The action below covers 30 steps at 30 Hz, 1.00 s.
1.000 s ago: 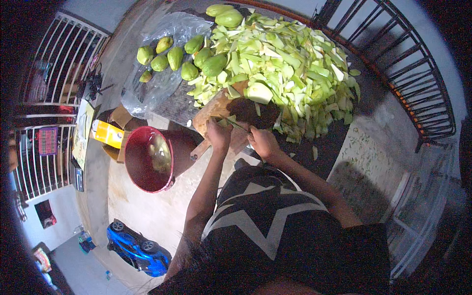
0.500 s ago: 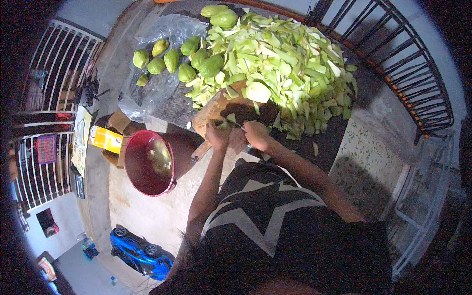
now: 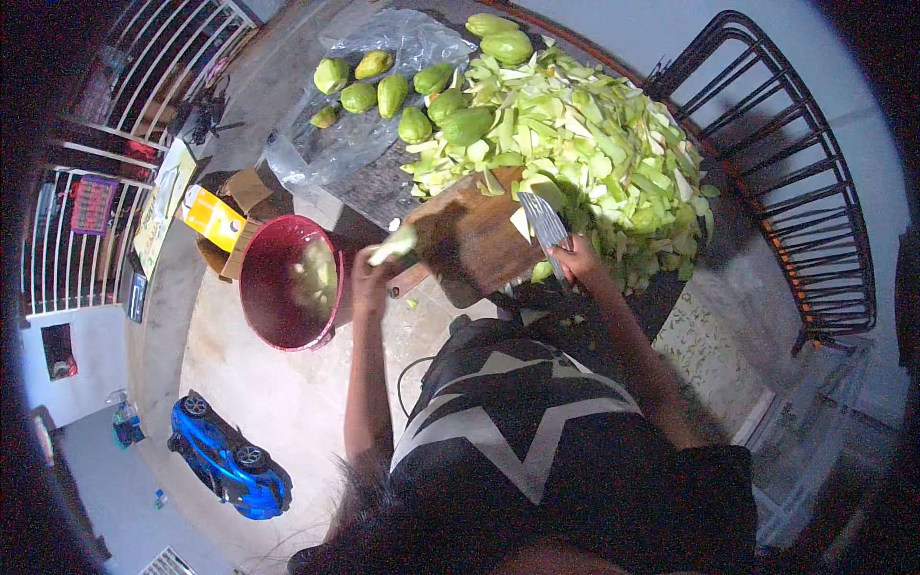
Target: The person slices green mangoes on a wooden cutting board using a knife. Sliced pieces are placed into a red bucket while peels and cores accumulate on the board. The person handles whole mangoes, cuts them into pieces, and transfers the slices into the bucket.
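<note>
My left hand [image 3: 368, 278] is closed on a pale, peeled chayote piece [image 3: 396, 244], held up between the red bucket [image 3: 264, 321] and the wooden cutting board [image 3: 470, 254]. Some motion blur smears the piece. In my right hand [image 3: 575, 261] is a knife [image 3: 542, 218], its broad silvery blade tilted up over the board's right side. Behind the board rises a large heap of green chayote peels [image 3: 599, 144]. Pale cut pieces [image 3: 316, 273] lie inside the bucket.
Several whole chayotes [image 3: 391, 94] lie on and around a clear plastic bag [image 3: 326, 158] at the back left. A cardboard box [image 3: 249, 192] with a yellow panel adjoins the bucket. A blue toy car [image 3: 230, 465] is at lower left, a black metal rack [image 3: 776, 144] at right.
My left hand has moved left, off the board toward the bucket, with the chayote piece. My right hand has moved right with the knife, whose blade now shows. The whole view has shifted.
</note>
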{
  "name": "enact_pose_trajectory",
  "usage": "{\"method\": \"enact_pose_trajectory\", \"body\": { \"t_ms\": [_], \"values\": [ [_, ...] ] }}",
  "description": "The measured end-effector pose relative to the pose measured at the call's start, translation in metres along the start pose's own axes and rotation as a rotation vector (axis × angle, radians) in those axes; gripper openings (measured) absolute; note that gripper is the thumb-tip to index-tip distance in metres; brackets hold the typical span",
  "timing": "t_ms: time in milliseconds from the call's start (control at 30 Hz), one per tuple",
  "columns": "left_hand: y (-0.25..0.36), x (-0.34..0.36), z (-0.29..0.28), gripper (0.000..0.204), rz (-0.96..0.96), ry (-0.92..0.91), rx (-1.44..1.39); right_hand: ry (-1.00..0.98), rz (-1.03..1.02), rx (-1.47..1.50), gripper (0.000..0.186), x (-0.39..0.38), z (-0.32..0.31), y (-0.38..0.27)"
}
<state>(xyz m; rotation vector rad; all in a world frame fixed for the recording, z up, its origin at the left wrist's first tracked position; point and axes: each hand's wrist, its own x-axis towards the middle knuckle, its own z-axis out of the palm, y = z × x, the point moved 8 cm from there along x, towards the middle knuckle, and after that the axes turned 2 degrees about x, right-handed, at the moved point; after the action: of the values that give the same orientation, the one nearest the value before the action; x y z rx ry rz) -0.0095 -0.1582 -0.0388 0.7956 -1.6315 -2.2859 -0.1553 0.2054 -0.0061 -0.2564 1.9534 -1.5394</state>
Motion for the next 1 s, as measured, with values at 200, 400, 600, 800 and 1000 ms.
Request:
{"method": "enact_pose_trajectory", "body": {
  "t_ms": [200, 400, 600, 800, 1000],
  "values": [
    [0.059, -0.009, -0.162, 0.048, 0.419, 0.638, 0.580, 0.386, 0.027, -0.018, 0.033, -0.030, -0.040, 0.009],
    [0.016, 0.033, 0.045, 0.044, 0.481, 0.150, 1.041, 0.401, 0.093, -0.201, 0.027, -0.044, -0.061, 0.042],
    [-0.042, 0.010, 0.250, 0.086, 0.219, -0.224, 1.190, 0.464, 0.055, -0.403, 0.024, -0.065, -0.064, 0.043],
    [-0.070, 0.073, 0.283, 0.060, 0.431, -0.069, 0.926, 0.418, 0.318, -0.002, 0.026, -0.099, -0.075, 0.084],
    [-0.023, 0.176, 0.325, 0.042, 0.597, -0.122, 0.851, 0.484, 0.248, -0.251, 0.034, -0.101, -0.099, 0.131]
  ]
}}
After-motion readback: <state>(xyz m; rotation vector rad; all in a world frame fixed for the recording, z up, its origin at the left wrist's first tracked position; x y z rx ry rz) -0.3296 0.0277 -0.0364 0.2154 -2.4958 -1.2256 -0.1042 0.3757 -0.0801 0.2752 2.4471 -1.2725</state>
